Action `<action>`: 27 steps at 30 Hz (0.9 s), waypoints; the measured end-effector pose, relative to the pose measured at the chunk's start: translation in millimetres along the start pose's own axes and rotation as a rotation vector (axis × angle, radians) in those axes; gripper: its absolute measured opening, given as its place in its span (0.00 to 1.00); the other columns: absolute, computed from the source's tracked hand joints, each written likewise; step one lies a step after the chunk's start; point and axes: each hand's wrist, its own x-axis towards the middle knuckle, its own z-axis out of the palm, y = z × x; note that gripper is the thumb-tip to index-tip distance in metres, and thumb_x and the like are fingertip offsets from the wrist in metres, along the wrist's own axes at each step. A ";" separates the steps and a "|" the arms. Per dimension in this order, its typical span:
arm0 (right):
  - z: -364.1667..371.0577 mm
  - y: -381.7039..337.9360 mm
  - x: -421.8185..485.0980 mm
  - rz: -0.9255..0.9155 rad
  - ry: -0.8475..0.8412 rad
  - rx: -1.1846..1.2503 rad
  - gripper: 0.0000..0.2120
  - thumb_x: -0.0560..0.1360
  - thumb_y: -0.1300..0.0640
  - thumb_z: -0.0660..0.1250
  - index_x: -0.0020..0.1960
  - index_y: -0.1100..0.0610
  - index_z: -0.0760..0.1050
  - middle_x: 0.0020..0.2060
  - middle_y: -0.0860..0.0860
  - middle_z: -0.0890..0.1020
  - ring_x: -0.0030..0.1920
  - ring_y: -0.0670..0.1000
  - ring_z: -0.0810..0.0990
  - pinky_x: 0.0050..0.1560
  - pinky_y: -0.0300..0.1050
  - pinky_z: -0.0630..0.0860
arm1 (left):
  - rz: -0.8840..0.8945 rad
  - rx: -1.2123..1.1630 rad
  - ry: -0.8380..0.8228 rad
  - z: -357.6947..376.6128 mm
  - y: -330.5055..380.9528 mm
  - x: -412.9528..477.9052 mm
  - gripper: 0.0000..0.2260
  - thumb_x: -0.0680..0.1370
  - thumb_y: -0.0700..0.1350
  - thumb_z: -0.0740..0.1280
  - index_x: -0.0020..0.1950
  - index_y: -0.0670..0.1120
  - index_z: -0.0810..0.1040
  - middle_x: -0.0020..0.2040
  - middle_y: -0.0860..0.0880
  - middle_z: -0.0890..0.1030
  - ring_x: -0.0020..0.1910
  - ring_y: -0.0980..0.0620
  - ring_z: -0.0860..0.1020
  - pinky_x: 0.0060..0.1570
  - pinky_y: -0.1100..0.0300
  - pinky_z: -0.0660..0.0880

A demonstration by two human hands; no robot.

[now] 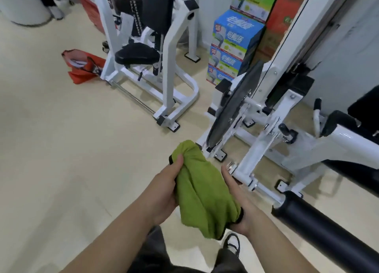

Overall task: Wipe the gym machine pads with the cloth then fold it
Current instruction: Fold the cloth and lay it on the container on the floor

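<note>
A green cloth with a dark edge hangs bunched between both hands, low in the middle of the head view. My left hand grips its upper left part, thumb on top. My right hand holds the cloth's lower right end, fingers stretched along its side. A black roller pad juts in from the lower right, just right of my right hand. Another black pad lies under the white frame at the right. Farther back, a second machine has a black seat pad and a black back pad.
White machine frames with bolted feet stand ahead and to the right, and a black weight plate leans between them. An orange bag lies on the beige floor at the left. Stacked cartons stand against the back wall. My shoe shows below the cloth.
</note>
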 end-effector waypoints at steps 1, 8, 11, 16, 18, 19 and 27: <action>10.1 6.7 9.3 0.013 0.037 0.038 0.43 0.67 0.22 0.68 0.65 0.56 0.83 0.66 0.61 0.82 0.66 0.62 0.81 0.75 0.60 0.69 | -0.024 0.030 -0.038 -11.6 11.6 7.9 0.22 0.81 0.59 0.61 0.69 0.48 0.79 0.62 0.47 0.85 0.61 0.48 0.84 0.64 0.48 0.75; 85.7 33.0 33.7 -0.391 0.232 0.063 0.24 0.83 0.43 0.59 0.72 0.56 0.77 0.65 0.53 0.83 0.67 0.52 0.81 0.72 0.55 0.72 | -0.188 0.353 -0.236 -78.6 69.7 44.6 0.21 0.84 0.58 0.60 0.68 0.47 0.79 0.61 0.47 0.86 0.60 0.49 0.84 0.60 0.52 0.78; 92.0 44.8 32.2 -0.489 0.460 0.038 0.22 0.84 0.43 0.60 0.67 0.58 0.80 0.59 0.52 0.87 0.61 0.52 0.85 0.69 0.55 0.76 | -0.213 0.533 -0.276 -100.7 78.8 57.6 0.22 0.84 0.63 0.57 0.69 0.52 0.78 0.63 0.51 0.85 0.61 0.52 0.83 0.61 0.52 0.77; 67.8 71.4 14.3 -0.452 0.817 0.018 0.28 0.79 0.33 0.64 0.61 0.57 0.77 0.56 0.52 0.84 0.59 0.55 0.82 0.67 0.56 0.75 | -0.128 1.011 -0.250 -104.3 85.3 73.1 0.30 0.80 0.70 0.57 0.73 0.51 0.73 0.68 0.53 0.79 0.67 0.51 0.77 0.67 0.55 0.69; 57.8 79.6 3.5 -0.461 0.896 -0.007 0.25 0.81 0.35 0.62 0.60 0.57 0.75 0.55 0.52 0.82 0.55 0.54 0.80 0.58 0.52 0.76 | -0.063 1.019 -0.245 -98.3 78.5 71.7 0.32 0.77 0.71 0.59 0.72 0.51 0.75 0.66 0.52 0.80 0.66 0.52 0.78 0.72 0.52 0.70; 52.5 86.2 -4.4 -0.480 0.919 -0.007 0.23 0.81 0.36 0.62 0.58 0.56 0.76 0.54 0.52 0.82 0.52 0.52 0.80 0.55 0.50 0.75 | -0.025 0.994 -0.254 -95.7 71.6 68.5 0.28 0.79 0.69 0.59 0.70 0.52 0.77 0.64 0.52 0.82 0.64 0.52 0.80 0.72 0.50 0.72; 10.2 128.7 -45.5 -0.612 0.955 0.366 0.26 0.71 0.46 0.80 0.54 0.68 0.81 0.51 0.62 0.86 0.51 0.59 0.85 0.56 0.54 0.83 | 0.238 1.056 -0.151 -62.2 38.4 48.4 0.12 0.82 0.56 0.68 0.52 0.48 0.83 0.52 0.48 0.84 0.56 0.47 0.81 0.60 0.50 0.78</action>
